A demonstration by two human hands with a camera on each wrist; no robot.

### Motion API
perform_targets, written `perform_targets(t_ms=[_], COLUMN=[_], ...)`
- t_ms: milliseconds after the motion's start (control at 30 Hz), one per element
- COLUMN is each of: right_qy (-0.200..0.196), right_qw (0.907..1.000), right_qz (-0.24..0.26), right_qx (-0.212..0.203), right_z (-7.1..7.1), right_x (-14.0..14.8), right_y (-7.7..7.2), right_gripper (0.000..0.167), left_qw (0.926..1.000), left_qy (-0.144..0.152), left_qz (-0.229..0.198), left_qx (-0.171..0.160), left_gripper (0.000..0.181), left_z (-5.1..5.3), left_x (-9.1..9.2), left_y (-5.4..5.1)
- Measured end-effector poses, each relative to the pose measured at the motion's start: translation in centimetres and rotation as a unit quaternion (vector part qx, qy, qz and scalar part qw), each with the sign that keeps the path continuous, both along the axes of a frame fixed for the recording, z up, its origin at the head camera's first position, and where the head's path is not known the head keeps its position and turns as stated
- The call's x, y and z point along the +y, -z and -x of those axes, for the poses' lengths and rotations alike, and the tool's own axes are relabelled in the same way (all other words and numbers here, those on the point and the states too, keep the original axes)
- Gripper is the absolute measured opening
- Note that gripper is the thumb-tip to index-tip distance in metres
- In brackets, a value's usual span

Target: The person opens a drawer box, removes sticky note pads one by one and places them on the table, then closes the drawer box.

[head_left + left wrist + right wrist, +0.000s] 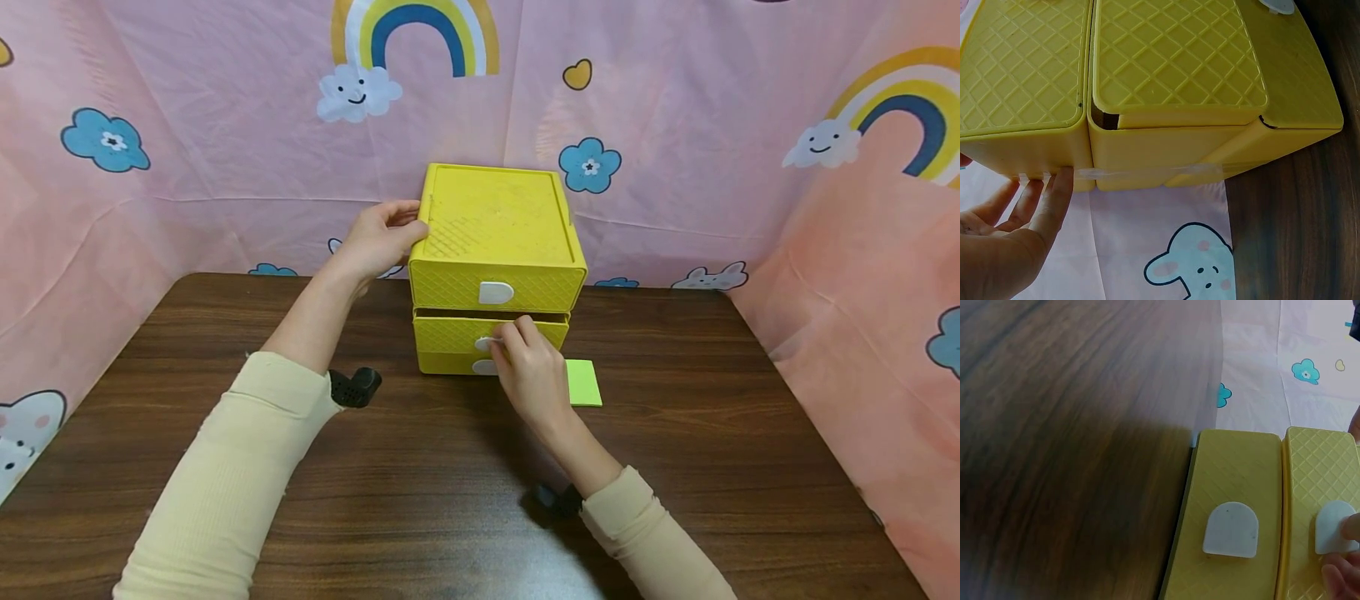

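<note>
Toward the back of the brown wooden table (675, 467) stands the yellow drawer unit (498, 212), close to the pink patterned cloth (262, 100), and I have both hands on it. My left hand (378, 237) is at its left side: my thumb lies on the top edge, while my fingers, fairly straight and slightly spread, press against the side wall near a strip of clear tape (1154, 170). With my right hand (534, 375) I pinch the white middle handle (482, 343) between thumb and curled fingers. The middle drawer (446, 335) sits out a little, a dark gap showing along its upper edge. Above it, the top drawer (450, 285) is closed and carries a white top handle (496, 292); below, the bottom drawer (446, 363) has a white bottom handle (483, 367) of its own. On the table, just beside my right hand in the head view, lies a bright green square (583, 385). Pale yellow sleeves (247, 450) cover my forearms.
</note>
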State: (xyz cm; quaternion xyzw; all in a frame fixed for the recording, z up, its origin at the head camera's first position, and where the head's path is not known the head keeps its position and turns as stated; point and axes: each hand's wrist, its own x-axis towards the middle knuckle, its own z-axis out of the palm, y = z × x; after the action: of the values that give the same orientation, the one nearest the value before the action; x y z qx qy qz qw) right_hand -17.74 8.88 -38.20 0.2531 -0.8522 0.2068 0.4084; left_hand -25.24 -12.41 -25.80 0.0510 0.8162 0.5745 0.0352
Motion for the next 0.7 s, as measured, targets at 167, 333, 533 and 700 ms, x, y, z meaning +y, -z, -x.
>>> perform_targets(t_ms=[167,333,533,700], right_qy=[-0.005,-0.006,-0.015,-0.009], right_qw=[0.9998,0.9992,0.9976,0.9968], right_qz=[-0.018,-0.04,-0.063,-0.072], right_qx=[0.001,0.007,0.024,0.034], right_z=[-0.4,-0.9,-1.3,-1.6], right_x=[0.2,0.4,0.7,0.9], right_y=[-0.2,-0.3,-0.5,-0.6], right_gripper=[0.01,0.008,0.009,0.009], left_qw=[1.0,1.0,0.9999,0.9999], left_qy=[-0.001,0.001,0.0,0.0], left_qz=[0.001,-0.001,-0.01,-0.013], left_qx=[-0.002,0.0,0.001,0.002], left_gripper=[0.054,0.053,0.053,0.053], left_z=[0.0,-0.1,0.0,-0.1], left_x=[0.0,0.0,0.0,0.1], left_y=[0.0,-0.1,0.0,0.0])
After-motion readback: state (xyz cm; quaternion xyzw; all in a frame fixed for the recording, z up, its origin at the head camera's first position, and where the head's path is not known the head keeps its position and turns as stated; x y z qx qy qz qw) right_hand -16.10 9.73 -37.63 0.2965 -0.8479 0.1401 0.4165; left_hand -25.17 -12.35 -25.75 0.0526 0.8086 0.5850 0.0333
